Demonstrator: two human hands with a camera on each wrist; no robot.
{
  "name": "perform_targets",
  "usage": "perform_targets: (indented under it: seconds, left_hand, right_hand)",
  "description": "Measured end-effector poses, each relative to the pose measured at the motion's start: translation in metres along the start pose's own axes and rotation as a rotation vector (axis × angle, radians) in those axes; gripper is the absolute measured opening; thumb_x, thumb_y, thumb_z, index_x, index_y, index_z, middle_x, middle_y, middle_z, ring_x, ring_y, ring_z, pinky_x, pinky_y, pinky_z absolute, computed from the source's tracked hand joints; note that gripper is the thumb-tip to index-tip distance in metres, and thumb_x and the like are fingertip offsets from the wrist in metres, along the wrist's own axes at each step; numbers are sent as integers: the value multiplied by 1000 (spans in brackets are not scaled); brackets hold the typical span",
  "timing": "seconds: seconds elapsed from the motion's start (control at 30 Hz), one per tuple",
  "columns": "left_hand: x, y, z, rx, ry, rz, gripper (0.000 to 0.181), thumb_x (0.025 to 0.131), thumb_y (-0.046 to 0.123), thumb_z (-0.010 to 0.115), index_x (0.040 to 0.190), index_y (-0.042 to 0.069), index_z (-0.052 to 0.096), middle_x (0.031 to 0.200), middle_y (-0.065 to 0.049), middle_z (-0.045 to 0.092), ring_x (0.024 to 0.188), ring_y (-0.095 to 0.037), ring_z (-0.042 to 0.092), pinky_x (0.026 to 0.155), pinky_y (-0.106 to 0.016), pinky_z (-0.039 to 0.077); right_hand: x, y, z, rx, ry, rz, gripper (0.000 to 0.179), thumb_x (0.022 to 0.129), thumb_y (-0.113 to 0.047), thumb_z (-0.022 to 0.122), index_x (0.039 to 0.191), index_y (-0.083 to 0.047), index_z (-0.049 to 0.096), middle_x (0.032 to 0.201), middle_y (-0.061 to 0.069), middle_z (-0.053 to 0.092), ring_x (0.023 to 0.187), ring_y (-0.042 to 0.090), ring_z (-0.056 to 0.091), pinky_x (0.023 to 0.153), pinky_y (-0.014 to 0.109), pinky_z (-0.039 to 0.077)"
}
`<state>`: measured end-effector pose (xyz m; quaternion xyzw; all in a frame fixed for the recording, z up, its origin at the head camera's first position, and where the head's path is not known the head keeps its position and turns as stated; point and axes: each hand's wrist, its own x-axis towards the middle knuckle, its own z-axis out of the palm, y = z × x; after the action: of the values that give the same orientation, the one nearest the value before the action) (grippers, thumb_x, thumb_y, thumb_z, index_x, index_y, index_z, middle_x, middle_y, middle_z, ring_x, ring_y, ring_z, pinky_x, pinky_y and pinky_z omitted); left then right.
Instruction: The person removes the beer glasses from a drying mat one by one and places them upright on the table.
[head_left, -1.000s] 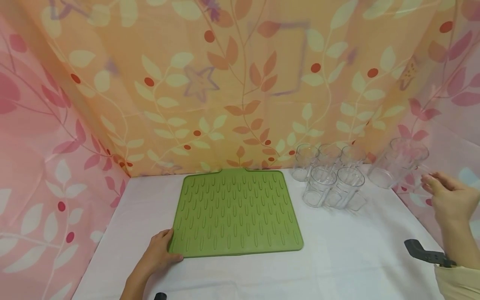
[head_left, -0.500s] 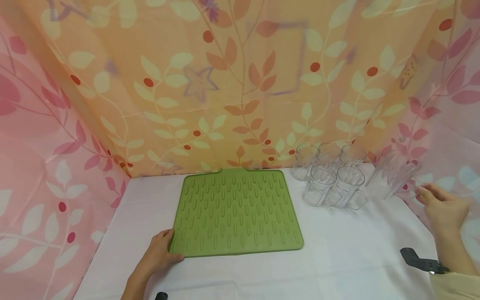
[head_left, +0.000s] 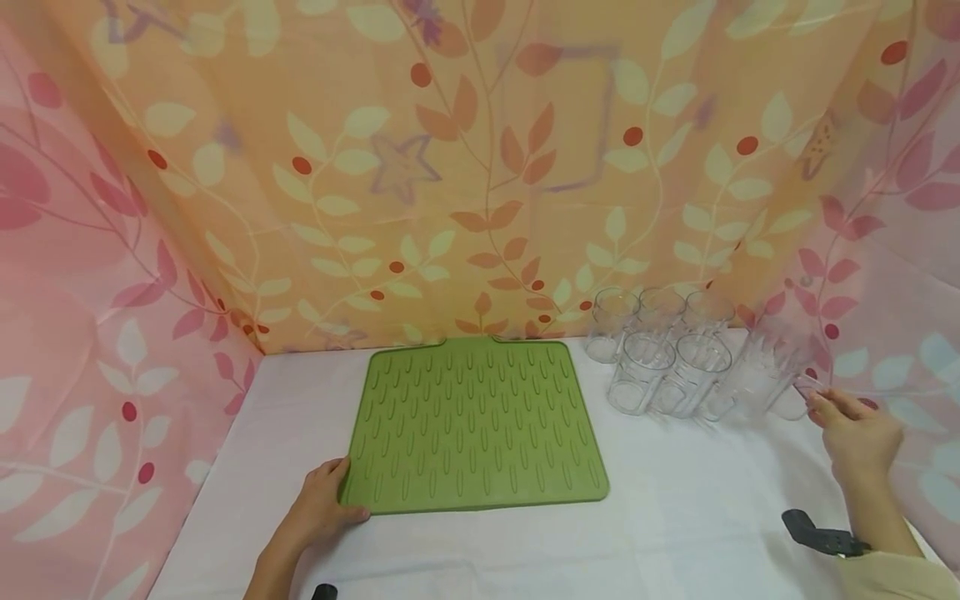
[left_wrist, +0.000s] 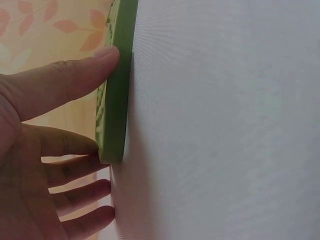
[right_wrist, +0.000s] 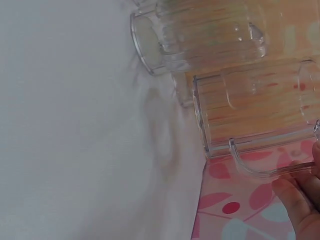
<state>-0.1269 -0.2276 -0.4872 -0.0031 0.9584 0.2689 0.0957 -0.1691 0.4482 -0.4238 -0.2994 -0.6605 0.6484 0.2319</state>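
Observation:
My right hand pinches the handle of a clear glass mug at the right side of the table. In the right wrist view the base of this mug hangs a little above the white cloth, its shadow beneath. Close to its left, several similar clear mugs stand upright in two rows. My left hand touches the near left corner of a green ridged mat. The left wrist view has the thumb on the mat's front edge and the other fingers stretched along its side.
A white cloth covers the table. An orange leaf-patterned curtain rises behind it, with pink patterned curtains along the sides. A dark wrist mount sticks out from the right wrist.
My right hand has brought the glass mug down and to the left, closer to the standing mugs, turning it more upright. The left hand and the mat have stayed in place.

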Motion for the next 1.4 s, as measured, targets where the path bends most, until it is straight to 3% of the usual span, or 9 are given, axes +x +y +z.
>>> perform_targets:
  seconds: [0.13,0.27,0.5,0.63,0.97,1.07,1.2,1.3,1.4]
  left_hand:
    - [0,-1,1,-2,-2,-11,99,70,26,86,143,-15,33,143,-33,40,133,-52,33,108,-65,33]
    - [0,0,0,-1,2,-4,99,70,26,86,143,-15,33,143,-32,41,133,-51,33,108,-65,33]
    - [1,0,0,1,8,6,97,71,25,86,143,-14,34,143,-32,41,133,-51,34,108,-65,33]
    - [1,0,0,2,8,8,98,70,26,86,143,-14,34,142,-32,42,132,-51,34,108,-65,34]
    - [1,2,-1,7,8,3,98,70,26,86,143,-14,34,142,-31,42,133,-50,34,108,-64,33]
    - [2,2,-2,4,4,-6,98,71,26,86,144,-14,34,143,-31,41,133,-50,34,108,-64,33]
    - [2,1,-1,-1,2,-6,99,71,26,86,144,-14,33,143,-32,41,133,-50,34,108,-64,33]
    - [1,0,0,-5,1,-8,99,70,25,86,144,-14,33,143,-32,42,133,-51,34,108,-64,33]
    - [1,-1,1,-9,-2,-11,99,70,25,86,144,-14,33,143,-32,41,133,-51,34,109,-64,33]
  right_hand:
    - [1,11,1,-35,-13,-30,20,85,-9,73,87,-28,79,59,-27,64,50,-8,63,51,5,48]
    - [2,22,2,-101,-15,-62,18,87,-12,72,94,-27,79,59,-30,63,51,-10,62,52,3,47]
    - [2,33,6,-93,23,-61,25,87,-9,71,110,-16,76,59,-30,63,52,-13,61,53,2,46]
    - [2,39,9,-121,29,-77,21,87,-10,71,106,-17,77,58,-31,62,52,-14,60,53,1,45]
    - [1,42,15,-34,21,-37,18,86,-12,73,101,-21,78,59,-28,64,53,-12,62,54,0,45]
    - [0,41,16,-65,-5,-48,13,87,-14,73,90,-25,78,59,-28,63,54,-13,61,55,-1,44]
    - [1,42,17,-93,-19,-98,22,86,-10,73,76,-30,72,59,-28,63,54,-12,61,56,0,46]
    - [2,43,16,-148,-28,-138,21,86,-11,73,78,-31,71,60,-30,62,54,-13,60,56,1,47]
    - [1,45,14,-195,-48,-146,16,87,-15,73,90,-30,74,62,-34,61,55,-14,60,56,1,46]
